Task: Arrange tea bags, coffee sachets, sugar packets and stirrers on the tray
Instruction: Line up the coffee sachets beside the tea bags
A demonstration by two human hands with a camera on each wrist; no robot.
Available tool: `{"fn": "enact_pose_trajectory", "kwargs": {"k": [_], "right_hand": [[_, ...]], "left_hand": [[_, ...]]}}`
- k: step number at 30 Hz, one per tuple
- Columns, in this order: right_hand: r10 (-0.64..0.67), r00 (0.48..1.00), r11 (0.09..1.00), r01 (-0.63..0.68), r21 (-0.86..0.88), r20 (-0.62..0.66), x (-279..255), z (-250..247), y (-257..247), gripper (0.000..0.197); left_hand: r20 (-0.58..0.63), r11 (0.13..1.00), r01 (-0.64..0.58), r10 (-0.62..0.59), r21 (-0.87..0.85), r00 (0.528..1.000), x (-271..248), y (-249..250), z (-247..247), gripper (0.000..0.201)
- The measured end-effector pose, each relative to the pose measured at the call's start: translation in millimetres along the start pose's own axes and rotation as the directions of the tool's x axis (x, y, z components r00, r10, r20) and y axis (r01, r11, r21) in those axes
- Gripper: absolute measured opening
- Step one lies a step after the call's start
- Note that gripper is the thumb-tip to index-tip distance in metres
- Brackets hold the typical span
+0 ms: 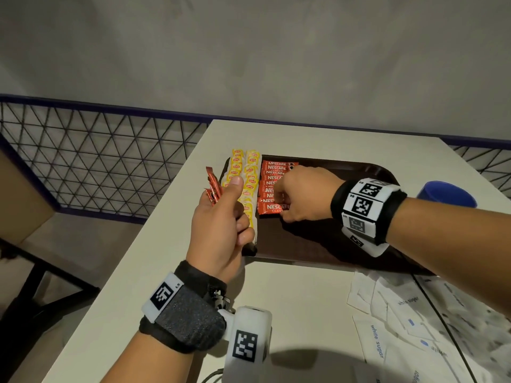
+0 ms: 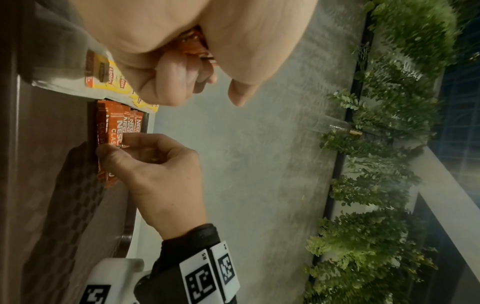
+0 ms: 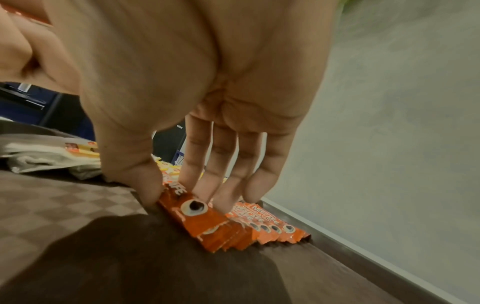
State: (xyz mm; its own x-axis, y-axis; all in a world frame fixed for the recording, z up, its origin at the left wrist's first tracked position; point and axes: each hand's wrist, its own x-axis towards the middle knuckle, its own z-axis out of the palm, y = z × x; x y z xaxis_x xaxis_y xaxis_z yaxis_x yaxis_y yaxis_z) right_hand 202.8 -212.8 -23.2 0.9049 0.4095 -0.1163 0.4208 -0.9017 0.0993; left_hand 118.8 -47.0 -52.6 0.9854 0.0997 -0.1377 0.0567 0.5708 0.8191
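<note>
Near me, sugar packets (image 1: 392,322) lie loose on worktop (image 1: 171,272). My L grip (image 1: 221,217) is curled round spare coffee sachets (image 1: 213,189); R grip (image 1: 301,194) pinches front sachet (image 3: 192,207) of Nescafe row (image 1: 273,186) on tray (image 1: 304,244), w/ tea bags (image 1: 246,175) along far-left edge.

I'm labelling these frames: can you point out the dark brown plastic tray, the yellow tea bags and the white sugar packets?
dark brown plastic tray (image 1: 309,244), head view, bare floor.
yellow tea bags (image 1: 250,178), head view, right column's middle.
white sugar packets (image 1: 387,327), head view, pile's centre.
</note>
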Motion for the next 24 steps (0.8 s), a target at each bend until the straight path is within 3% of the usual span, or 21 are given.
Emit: {"fn": "enact_pose_trajectory", "kwargs": {"k": [24], "right_hand": [[-0.021,1.0,0.999,0.021,-0.038,-0.006,5.9,3.2,-6.4,0.034]], "left_hand": [[0.016,1.0,0.004,-0.004,-0.007,1.0,-0.8,0.6,-1.3,0.032]]}}
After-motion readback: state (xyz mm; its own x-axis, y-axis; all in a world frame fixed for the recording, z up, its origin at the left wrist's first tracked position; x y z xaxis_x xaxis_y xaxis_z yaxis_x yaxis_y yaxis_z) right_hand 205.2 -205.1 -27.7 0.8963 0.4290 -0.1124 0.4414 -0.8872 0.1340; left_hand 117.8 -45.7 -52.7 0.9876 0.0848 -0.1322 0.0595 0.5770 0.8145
